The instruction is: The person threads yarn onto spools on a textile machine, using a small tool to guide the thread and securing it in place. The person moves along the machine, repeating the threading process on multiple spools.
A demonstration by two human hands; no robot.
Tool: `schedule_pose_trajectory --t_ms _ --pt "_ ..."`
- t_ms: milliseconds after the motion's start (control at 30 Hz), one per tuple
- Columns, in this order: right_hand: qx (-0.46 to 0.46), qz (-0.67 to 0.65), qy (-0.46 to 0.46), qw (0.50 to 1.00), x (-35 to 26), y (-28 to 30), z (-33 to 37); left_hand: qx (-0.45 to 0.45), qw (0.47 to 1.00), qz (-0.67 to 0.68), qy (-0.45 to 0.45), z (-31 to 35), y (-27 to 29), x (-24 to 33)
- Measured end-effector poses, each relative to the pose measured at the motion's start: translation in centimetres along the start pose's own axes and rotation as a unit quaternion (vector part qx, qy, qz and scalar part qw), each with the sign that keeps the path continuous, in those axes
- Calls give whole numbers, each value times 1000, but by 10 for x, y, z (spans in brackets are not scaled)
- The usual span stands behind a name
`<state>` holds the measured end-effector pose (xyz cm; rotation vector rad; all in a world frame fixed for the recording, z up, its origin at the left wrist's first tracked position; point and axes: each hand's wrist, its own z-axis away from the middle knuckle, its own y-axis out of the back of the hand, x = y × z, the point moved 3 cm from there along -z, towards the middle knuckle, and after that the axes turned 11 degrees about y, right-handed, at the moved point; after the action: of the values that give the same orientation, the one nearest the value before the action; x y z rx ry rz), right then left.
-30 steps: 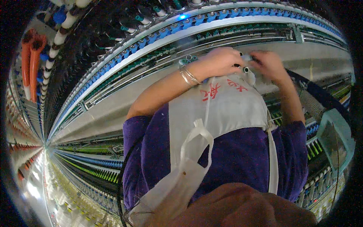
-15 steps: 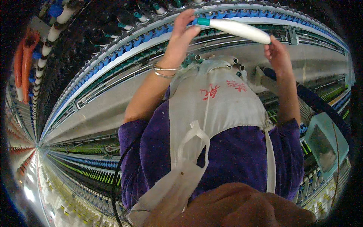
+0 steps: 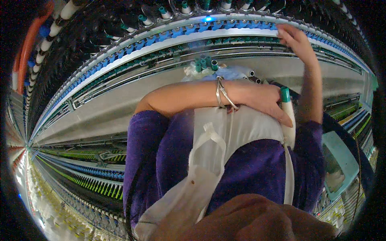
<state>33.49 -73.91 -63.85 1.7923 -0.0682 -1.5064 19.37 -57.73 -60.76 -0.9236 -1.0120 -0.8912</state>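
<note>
My left arm, with a metal bangle on its wrist, reaches across my body to the right. My left hand (image 3: 265,100) is closed on a yarn bobbin (image 3: 288,120) of white yarn with a green top, which stands nearly upright at my right side. Raised at the upper right, my right hand (image 3: 296,43) is nearest the blue-fitted rail (image 3: 237,25) of a spinning machine. Its fingers are bent and somewhat apart, and I see nothing in them. Several empty green and dark tubes (image 3: 207,64) stick out of the pouch of my white apron (image 3: 257,124).
Green-topped bobbins (image 3: 165,13) stand in a row behind the rail. A grey metal panel (image 3: 108,102) runs below it. A pale teal bin (image 3: 341,164) is at my right, beside another row of machinery. Orange-red tubing (image 3: 30,44) hangs at the upper left.
The yarn bobbin, held between both hands before the rail, has come down to my right side in my left hand. My right hand has let go and moved up towards the rail.
</note>
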Motion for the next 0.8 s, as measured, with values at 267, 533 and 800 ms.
schedule_pose_trajectory --t_ms 267,533,800 --pt "-202 -263 -59 942 -48 -89 -19 379 915 132 49 65 113 -65" --pt "110 -424 -6 899 -36 -112 -38 434 877 169 120 83 138 -158" --pt "69 -187 42 979 -40 -139 -62 492 834 -106 226 110 157 -177"
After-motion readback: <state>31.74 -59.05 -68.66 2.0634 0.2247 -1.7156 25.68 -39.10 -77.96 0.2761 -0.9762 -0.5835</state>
